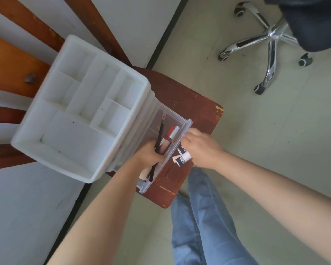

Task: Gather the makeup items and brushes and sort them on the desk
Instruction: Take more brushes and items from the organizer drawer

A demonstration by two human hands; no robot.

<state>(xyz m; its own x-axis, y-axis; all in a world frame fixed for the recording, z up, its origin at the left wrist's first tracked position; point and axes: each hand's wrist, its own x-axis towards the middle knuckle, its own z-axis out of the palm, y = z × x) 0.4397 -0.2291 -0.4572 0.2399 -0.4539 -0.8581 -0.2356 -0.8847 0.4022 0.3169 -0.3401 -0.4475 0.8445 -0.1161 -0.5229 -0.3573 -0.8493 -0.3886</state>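
Left hand (pixel 148 153) gripping pencils (pixel 159 137) in clear drawer (pixel 182 131); right hand (pixel 201 147) clutching white tubes (pixel 183 157), lettering unreadable.

Organizer (pixel 80 119) beside drawer (pixel 177 129), right side free.

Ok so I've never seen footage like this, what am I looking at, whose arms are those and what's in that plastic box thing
This is one picture from a wide-angle camera worn on a person's head, looking down, so the two bare arms are the wearer's own; no machine is involved. Below you see their jeans and the floor.

A white plastic organizer with open compartments on top sits on a dark red wooden stool. Its clear drawer is pulled out toward the person.

The left hand is inside the drawer, its grip closed around a bundle of makeup sticks: a black pencil and a red and silver tube poke out. The right hand is at the drawer's front edge and holds a small white tube with a black label.

An office chair stands behind.
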